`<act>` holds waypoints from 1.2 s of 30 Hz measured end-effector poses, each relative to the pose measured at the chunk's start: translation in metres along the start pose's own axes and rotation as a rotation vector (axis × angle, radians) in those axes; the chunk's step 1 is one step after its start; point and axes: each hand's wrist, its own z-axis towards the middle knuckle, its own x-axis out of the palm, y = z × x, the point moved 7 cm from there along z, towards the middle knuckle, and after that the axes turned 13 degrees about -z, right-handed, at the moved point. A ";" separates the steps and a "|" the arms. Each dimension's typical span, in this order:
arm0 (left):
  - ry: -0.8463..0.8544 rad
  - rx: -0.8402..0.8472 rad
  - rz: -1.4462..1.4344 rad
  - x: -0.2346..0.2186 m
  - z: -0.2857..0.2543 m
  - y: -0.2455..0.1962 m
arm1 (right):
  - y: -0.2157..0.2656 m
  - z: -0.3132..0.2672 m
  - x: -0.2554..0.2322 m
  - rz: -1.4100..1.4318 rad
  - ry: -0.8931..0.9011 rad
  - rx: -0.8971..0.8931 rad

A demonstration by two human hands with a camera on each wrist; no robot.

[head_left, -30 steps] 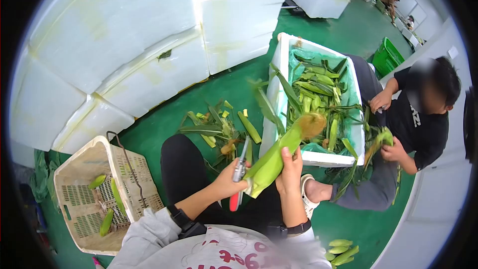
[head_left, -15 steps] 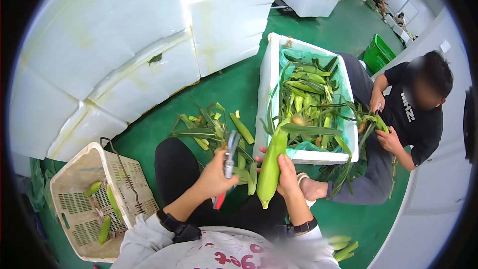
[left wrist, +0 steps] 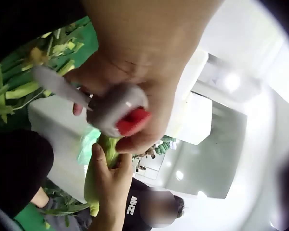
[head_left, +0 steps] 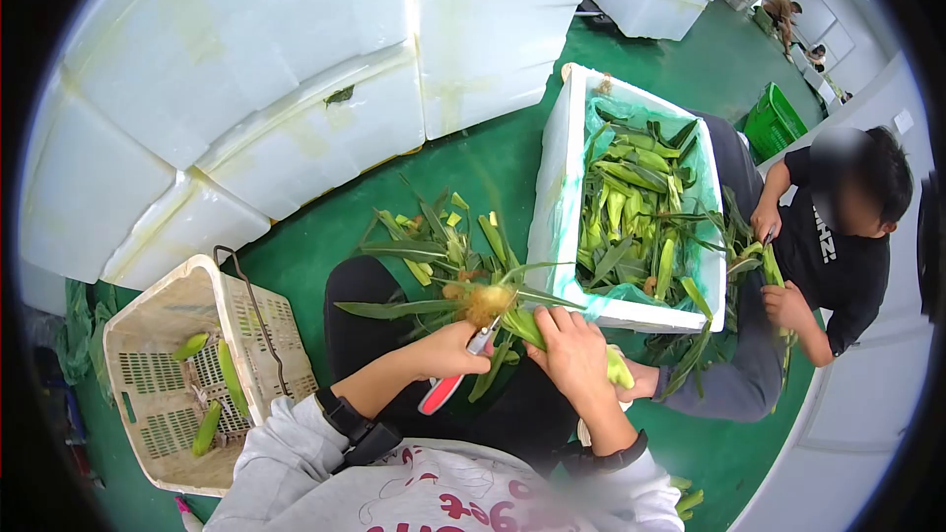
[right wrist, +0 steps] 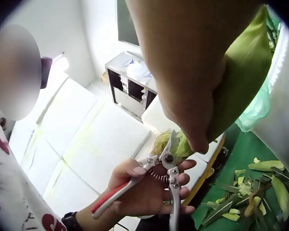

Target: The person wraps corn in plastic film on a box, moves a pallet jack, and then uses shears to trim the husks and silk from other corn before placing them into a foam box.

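My right hand (head_left: 570, 347) grips an ear of corn in its green husk (head_left: 522, 323), laid across my lap with the tasselled tip (head_left: 487, 303) pointing left. My left hand (head_left: 455, 347) holds red-handled pruning shears (head_left: 445, 389), their blades at the tip of the ear. In the right wrist view the shears (right wrist: 164, 166) stand with jaws apart around the husk tip, and the corn (right wrist: 241, 72) fills my right palm. The left wrist view shows the red handle (left wrist: 133, 120) in my fist and the corn (left wrist: 105, 149) beyond it.
A beige plastic basket (head_left: 148, 320) with trimmed ears (head_left: 232, 379) stands at my left. A white foam box (head_left: 560, 167) full of unhusked corn is ahead on the right, with another seated person (head_left: 838, 236) beside it. Cut husks (head_left: 424, 236) litter the green floor. Stacked foam boxes (head_left: 246, 69) stand behind.
My right hand has swung the ear from upright to lying sideways, tassel to the left. My left hand has brought the shears up to that tip.
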 end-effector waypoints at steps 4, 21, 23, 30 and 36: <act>-0.262 0.130 0.415 -0.024 -0.010 -0.014 | -0.012 -0.009 0.002 0.174 -0.006 0.074; 0.076 0.041 -0.375 0.038 -0.002 0.004 | 0.001 -0.038 0.082 1.615 0.212 0.644; -0.106 0.306 0.039 0.029 0.009 -0.034 | 0.002 -0.039 0.081 1.668 0.216 0.683; -0.252 0.258 -0.223 0.007 0.025 -0.007 | -0.017 -0.043 0.062 1.847 -0.048 0.881; -0.086 0.312 0.054 0.043 0.007 -0.016 | -0.026 -0.019 0.026 1.068 -0.230 0.480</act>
